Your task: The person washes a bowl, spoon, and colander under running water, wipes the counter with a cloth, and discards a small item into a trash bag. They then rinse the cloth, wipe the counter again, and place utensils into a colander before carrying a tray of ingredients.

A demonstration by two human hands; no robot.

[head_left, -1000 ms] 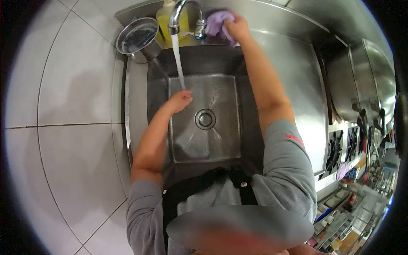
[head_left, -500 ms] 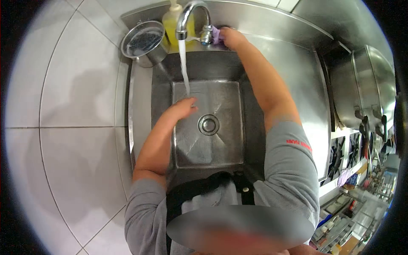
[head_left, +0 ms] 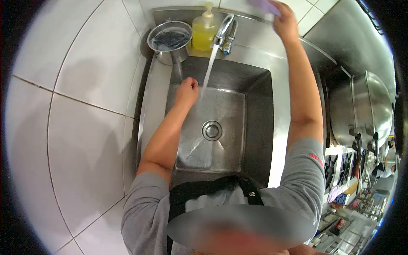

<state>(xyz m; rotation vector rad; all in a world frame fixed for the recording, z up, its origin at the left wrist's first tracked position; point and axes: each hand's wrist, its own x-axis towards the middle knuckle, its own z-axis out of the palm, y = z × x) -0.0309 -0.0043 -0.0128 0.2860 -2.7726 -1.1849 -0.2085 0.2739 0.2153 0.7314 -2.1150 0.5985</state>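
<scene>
Water runs from the chrome faucet [head_left: 225, 32] into the steel sink [head_left: 212, 155]. My left hand [head_left: 187, 90] hangs over the sink's left part, just left of the stream, with its fingers curled; whether anything is inside them is hidden. Up at the top, against the tiled wall, my right hand [head_left: 285, 21] holds a purple cloth [head_left: 267, 7], which is partly blurred. Behind the sink, left of the faucet, stands a pump bottle of yellow liquid [head_left: 204, 34]. A round steel pot [head_left: 171, 55] with a dark item in soapy water sits at the back left corner.
White wall tiles [head_left: 85, 131] line the left side. On the right stand large steel pots [head_left: 361, 110], with stove burners [head_left: 340, 168] below them in view. A steel rim [head_left: 280, 123] edges the sink.
My right hand has moved up from beside the faucet to the wall with the purple cloth. My left hand has risen slightly and its fingers have curled. The view has shifted.
</scene>
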